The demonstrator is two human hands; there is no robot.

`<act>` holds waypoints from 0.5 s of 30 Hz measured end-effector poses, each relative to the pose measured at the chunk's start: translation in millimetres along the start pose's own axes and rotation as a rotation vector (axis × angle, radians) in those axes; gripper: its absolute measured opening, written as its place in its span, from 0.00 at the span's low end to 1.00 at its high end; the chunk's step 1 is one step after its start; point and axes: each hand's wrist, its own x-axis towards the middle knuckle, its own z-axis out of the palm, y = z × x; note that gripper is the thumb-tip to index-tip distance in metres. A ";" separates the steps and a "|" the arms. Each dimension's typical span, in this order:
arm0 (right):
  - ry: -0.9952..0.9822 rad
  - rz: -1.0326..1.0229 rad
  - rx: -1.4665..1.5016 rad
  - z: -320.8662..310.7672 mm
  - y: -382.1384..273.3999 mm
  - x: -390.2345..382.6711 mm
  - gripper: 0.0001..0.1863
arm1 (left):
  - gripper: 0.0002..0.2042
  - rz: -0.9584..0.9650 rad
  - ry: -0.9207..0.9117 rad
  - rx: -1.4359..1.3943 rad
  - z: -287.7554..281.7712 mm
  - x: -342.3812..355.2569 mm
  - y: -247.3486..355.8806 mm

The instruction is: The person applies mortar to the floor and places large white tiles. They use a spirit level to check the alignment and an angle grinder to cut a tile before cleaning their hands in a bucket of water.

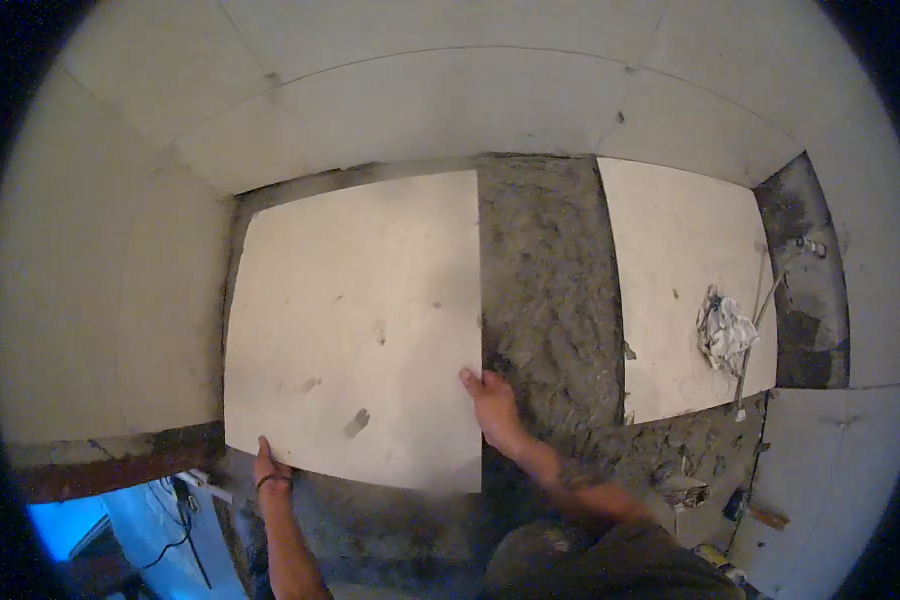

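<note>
A large cream tile [360, 270] covers the left part of the floor, with a few grey smudges on its face. My left hand [267, 465] grips its near edge close to the left corner, thumb on top and the other fingers hidden. On the right edge, my right hand [492, 400] holds the tile with the thumb over the face; its fingertips are out of sight. Rough grey mortar [550, 260] shows along the right side. I cannot tell whether the tile rests fully on the bed beneath.
A second cream tile [670, 230] lies to the right, with a crumpled white wrapper [725, 335] and a thin hose [767, 300] on it. Tiled walls [450, 95] enclose the floor. A wooden-handled tool [767, 517] lies at lower right. Cables [175, 520] hang by the lower-left opening.
</note>
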 end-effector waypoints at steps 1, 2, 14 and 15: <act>0.001 0.000 -0.208 4.3 -15.8 -9.1 0.21 | 0.24 -0.008 -0.012 -0.068 -5.9 -2.1 6.7; -0.008 -0.007 -0.235 -1.2 0.8 1.2 0.21 | 0.24 -0.043 -0.042 -0.152 16.5 -2.5 -5.1; 0.267 -0.020 -0.309 -28.6 -71.9 -18.6 0.31 | 0.24 0.043 -0.246 -0.127 66.0 -68.8 76.2; 0.248 0.063 -0.253 -34.5 -88.1 -33.1 0.30 | 0.24 0.002 -0.228 -0.148 65.7 -81.6 82.8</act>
